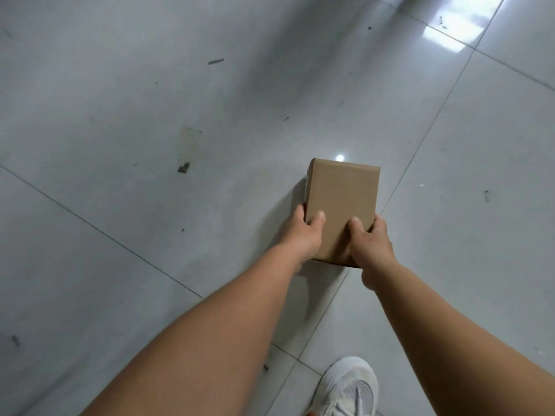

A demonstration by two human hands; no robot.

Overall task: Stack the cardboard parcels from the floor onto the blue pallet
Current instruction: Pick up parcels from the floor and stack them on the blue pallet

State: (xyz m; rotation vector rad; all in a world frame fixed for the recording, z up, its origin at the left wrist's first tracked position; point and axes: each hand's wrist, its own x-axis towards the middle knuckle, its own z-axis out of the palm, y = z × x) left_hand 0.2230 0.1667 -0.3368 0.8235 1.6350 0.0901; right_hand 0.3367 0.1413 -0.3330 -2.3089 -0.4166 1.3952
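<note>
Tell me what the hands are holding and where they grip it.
Both hands hold one cardboard parcel at its near end: left hand on its left edge, right hand on its right edge.

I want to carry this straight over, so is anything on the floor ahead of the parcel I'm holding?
Nothing visible blocks it. Both the left hand and the right hand grip the cardboard parcel, and the tiled floor ahead shows only small dark scuffs. The blue pallet is out of view, so the full path cannot be judged.

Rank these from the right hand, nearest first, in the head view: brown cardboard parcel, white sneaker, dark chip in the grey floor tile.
1. Brown cardboard parcel: gripped by the right hand.
2. White sneaker: below, near the bottom edge.
3. Dark chip in the floor tile: far left.
</note>
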